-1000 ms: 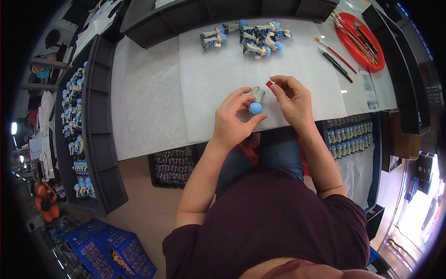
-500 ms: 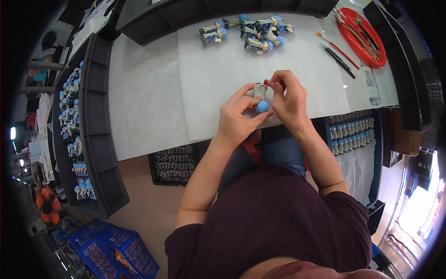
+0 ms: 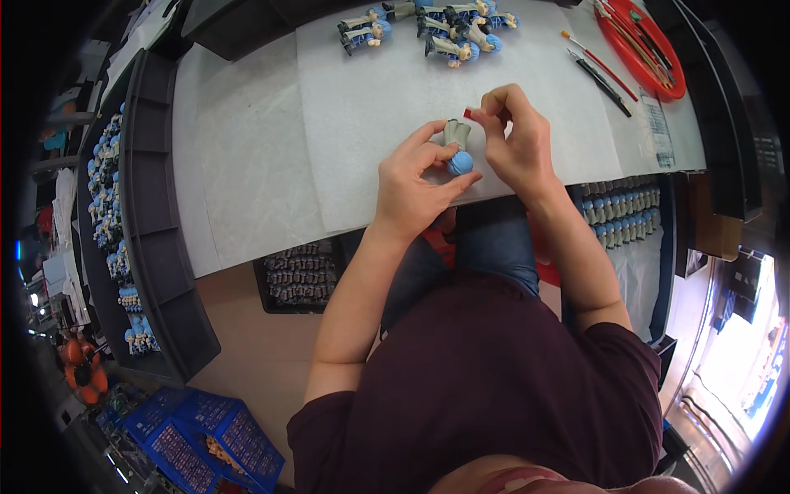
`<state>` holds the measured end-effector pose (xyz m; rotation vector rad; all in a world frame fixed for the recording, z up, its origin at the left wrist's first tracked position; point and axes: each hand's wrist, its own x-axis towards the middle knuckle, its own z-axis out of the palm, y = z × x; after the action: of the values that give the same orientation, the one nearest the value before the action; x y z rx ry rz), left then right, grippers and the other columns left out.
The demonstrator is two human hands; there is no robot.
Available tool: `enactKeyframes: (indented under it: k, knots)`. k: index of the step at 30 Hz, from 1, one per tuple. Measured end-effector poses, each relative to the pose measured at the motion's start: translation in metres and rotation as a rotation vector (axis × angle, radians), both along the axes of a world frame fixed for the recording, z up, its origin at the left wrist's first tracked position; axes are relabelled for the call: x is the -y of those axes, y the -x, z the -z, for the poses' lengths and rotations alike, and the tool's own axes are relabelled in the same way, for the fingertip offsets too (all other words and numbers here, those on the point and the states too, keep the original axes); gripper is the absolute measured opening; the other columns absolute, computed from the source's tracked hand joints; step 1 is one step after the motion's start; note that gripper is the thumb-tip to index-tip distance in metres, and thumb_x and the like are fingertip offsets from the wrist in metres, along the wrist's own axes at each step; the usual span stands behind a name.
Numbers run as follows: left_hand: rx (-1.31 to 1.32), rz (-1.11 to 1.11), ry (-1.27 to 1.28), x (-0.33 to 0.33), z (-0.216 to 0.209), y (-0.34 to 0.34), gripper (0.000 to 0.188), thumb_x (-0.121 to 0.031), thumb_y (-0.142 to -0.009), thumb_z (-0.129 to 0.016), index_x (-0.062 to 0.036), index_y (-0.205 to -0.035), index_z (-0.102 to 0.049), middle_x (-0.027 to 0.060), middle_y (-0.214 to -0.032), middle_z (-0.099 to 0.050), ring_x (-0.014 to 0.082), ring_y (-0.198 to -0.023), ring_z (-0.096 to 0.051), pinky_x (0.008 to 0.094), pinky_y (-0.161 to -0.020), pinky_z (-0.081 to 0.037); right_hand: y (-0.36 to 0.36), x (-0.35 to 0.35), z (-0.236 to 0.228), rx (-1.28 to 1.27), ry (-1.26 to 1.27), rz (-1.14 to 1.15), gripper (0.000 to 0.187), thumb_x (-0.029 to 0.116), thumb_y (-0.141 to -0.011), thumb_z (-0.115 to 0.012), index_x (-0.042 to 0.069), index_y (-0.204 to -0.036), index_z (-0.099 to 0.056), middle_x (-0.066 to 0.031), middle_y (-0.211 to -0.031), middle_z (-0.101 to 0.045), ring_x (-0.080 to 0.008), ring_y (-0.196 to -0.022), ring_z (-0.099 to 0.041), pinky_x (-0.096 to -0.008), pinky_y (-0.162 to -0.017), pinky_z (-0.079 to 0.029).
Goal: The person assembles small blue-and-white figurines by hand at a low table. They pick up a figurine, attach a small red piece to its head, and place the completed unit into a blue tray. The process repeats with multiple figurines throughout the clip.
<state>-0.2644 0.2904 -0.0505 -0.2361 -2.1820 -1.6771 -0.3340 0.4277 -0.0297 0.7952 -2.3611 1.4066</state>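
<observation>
A small figurine [image 3: 458,151] with a blue head and a pale grey-green body is held by my left hand [image 3: 413,179], its head toward me. The fingers and thumb close round its sides, just above the near part of the table. My right hand [image 3: 517,138] pinches a small red piece [image 3: 469,114] between thumb and fingers, close beside the figurine's far end. What exactly the red piece is, I cannot make out. Farther off on the white sheet lies a group of similar blue-haired figurines [image 3: 454,51], several on their sides.
At the far right stands a red oval tray [image 3: 680,89] of brushes, with a red brush [image 3: 619,81] and a black pen-like tool [image 3: 605,86] beside it. Dark trays [image 3: 156,206] with figurines flank the left; another tray [image 3: 621,216] sits low at right. Blue crates [image 3: 193,436] stand lower left.
The whole view has shifted, so things sit slightly higher. My right hand with the red piece has drawn a little away from the figurine. My left hand still holds the figurine.
</observation>
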Motion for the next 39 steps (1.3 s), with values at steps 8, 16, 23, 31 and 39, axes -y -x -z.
enactKeyframes:
  k: [8,16,23,31,39]
  knots:
    - [-0.015,-0.037,-0.036,-0.002,0.008,0.000,0.029,-0.005,-0.056,-0.080,0.0031,-0.080,-0.065,0.0174,-0.105,-0.061,0.0190,-0.069,-0.065,0.0271,-0.061,-0.053,-0.008,-0.001,0.008,-0.017,0.007,-0.005,0.018,-0.014,-0.071,-0.051,0.001,-0.079,-0.046,-0.0124,-0.069,-0.056,-0.0257,-0.069,-0.064,-0.0323,-0.056,-0.048]
    - [-0.012,-0.029,0.012,0.003,0.013,0.001,0.028,-0.002,-0.060,-0.080,0.0031,-0.083,-0.065,0.0160,-0.109,-0.060,0.0143,-0.078,-0.064,0.0240,-0.066,-0.054,-0.015,0.002,0.010,-0.119,-0.124,-0.064,0.017,-0.012,-0.073,-0.055,0.002,-0.079,-0.047,-0.0105,-0.067,-0.055,-0.0210,-0.069,-0.066,-0.0278,-0.054,-0.048]
    - [-0.035,-0.046,-0.010,0.004,0.008,-0.001,0.029,-0.005,-0.059,-0.081,0.0023,-0.083,-0.065,0.0126,-0.106,-0.062,0.0149,-0.075,-0.064,0.0245,-0.065,-0.054,-0.010,0.001,0.017,-0.074,-0.053,-0.051,0.018,-0.007,-0.074,-0.063,0.002,-0.079,-0.049,-0.0056,-0.065,-0.056,-0.0144,-0.055,-0.055,-0.0248,-0.052,-0.045]
    - [-0.047,-0.038,-0.039,0.006,0.009,-0.001,0.030,-0.008,-0.057,-0.082,0.0018,-0.081,-0.065,0.0137,-0.105,-0.062,0.0157,-0.068,-0.063,0.0253,-0.061,-0.053,-0.002,0.002,0.018,-0.025,-0.066,-0.010,0.018,-0.005,-0.074,-0.065,0.001,-0.078,-0.049,-0.0058,-0.067,-0.059,-0.0122,-0.060,-0.057,-0.0231,-0.055,-0.046]
    - [-0.028,-0.021,-0.053,0.008,0.010,0.000,0.029,-0.006,-0.058,-0.080,0.0025,-0.081,-0.065,0.0152,-0.105,-0.062,0.0160,-0.069,-0.064,0.0261,-0.061,-0.053,0.002,0.000,0.014,-0.015,-0.066,0.047,0.019,-0.006,-0.074,-0.065,0.000,-0.078,-0.047,-0.0070,-0.066,-0.057,-0.0108,-0.060,-0.055,-0.0226,-0.059,-0.046]
